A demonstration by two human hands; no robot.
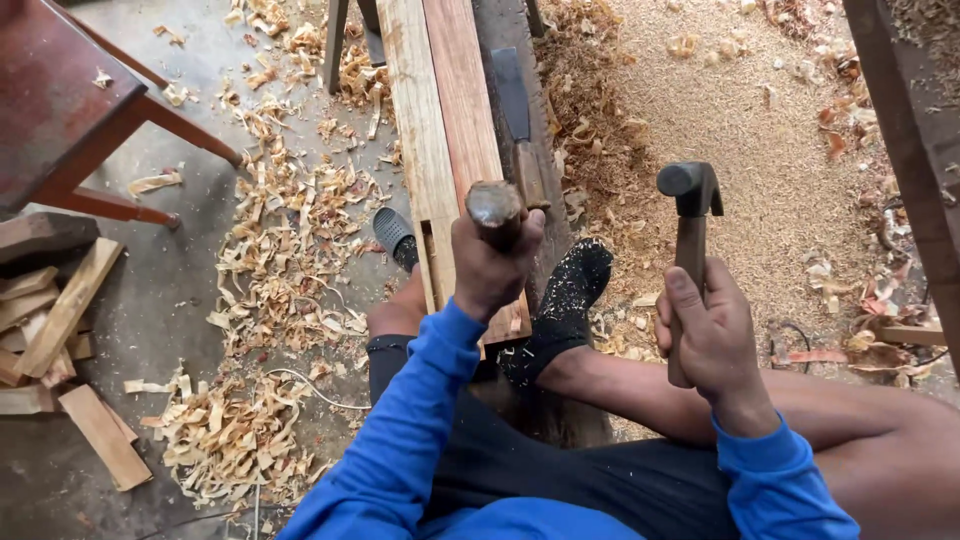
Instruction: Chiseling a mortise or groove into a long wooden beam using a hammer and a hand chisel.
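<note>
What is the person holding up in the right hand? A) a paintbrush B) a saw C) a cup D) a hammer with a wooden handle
D: the right hand grips the wooden handle of a hammer with a dark metal head, raised beside the plank, while the left hand holds a chisel upright on the wood.

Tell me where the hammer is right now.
The hammer is right of centre in the head view, raised upright in the right hand above the sawdust, beside the plank.
</note>
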